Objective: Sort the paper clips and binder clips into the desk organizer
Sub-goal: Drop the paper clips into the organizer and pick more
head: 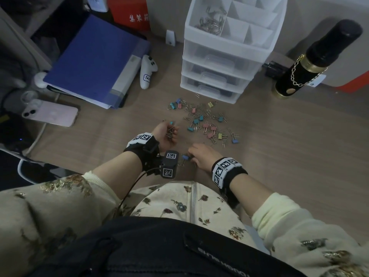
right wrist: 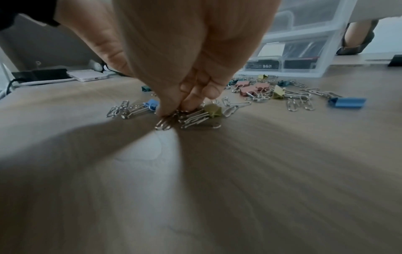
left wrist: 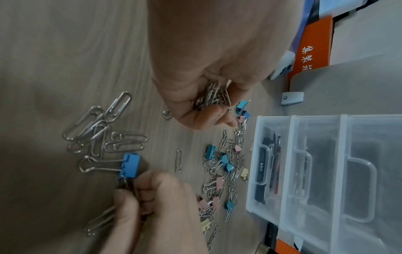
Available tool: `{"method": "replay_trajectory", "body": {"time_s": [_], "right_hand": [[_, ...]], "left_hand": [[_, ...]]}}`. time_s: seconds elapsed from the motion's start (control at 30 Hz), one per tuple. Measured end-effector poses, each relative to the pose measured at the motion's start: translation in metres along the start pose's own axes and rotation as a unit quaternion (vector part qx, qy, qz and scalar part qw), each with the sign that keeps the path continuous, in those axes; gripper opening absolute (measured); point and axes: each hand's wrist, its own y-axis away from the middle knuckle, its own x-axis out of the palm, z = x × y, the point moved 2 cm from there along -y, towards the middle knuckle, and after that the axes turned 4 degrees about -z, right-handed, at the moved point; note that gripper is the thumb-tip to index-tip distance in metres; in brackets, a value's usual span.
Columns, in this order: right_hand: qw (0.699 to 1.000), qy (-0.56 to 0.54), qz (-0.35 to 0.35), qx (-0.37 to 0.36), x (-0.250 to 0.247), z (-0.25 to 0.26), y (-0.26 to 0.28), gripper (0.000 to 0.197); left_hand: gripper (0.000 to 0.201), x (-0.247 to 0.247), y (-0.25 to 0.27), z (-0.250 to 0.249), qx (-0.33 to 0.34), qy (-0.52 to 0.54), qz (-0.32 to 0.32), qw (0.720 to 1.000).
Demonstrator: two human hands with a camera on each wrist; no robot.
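My left hand (head: 171, 133) hovers palm-up over the table, fingers curled round a bunch of silver paper clips (left wrist: 214, 97). My right hand (head: 191, 156) is down on the wooden table, fingertips (right wrist: 191, 103) pinching a few paper clips (right wrist: 165, 122) beside a blue binder clip (left wrist: 130, 165) and a yellow binder clip (right wrist: 214, 110). A mixed pile of paper clips and coloured binder clips (head: 205, 120) lies farther out. Behind it stands the clear desk organizer (head: 219, 47), with paper clips in its top left compartment (head: 209, 22).
A blue folder (head: 95, 60), a pink phone (head: 50, 114) and a white controller (head: 146, 72) lie at the left. A black bottle with a gold chain (head: 311, 60) stands right of the organizer. The organizer's drawers (left wrist: 315, 171) are closed.
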Motion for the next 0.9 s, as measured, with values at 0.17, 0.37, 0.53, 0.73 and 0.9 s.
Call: {"method": "replay_trajectory", "body": {"time_s": [0.17, 0.37, 0.53, 0.73, 0.9], "right_hand": [[0.999, -0.020, 0.005, 0.024, -0.006, -0.005, -0.001, 0.012], [0.996, -0.052, -0.040, 0.055, -0.036, -0.015, 0.000, 0.013], [0.985, -0.117, -0.116, 0.043, -0.063, -0.013, -0.002, 0.011], [0.970, -0.168, -0.176, -0.003, -0.087, 0.007, -0.008, 0.011], [0.972, -0.150, -0.177, -0.028, -0.087, 0.014, -0.009, 0.019]], "left_hand": [[0.031, 0.002, 0.000, -0.001, 0.001, -0.003, -0.014, 1.000], [0.030, 0.006, 0.004, -0.001, 0.012, 0.020, -0.029, 0.999], [0.030, 0.009, 0.006, 0.002, 0.014, 0.031, -0.006, 0.999], [0.032, 0.023, 0.015, 0.007, -0.029, 0.022, 0.051, 0.998], [0.030, 0.030, 0.017, 0.008, -0.015, -0.039, 0.083, 0.996]]}}
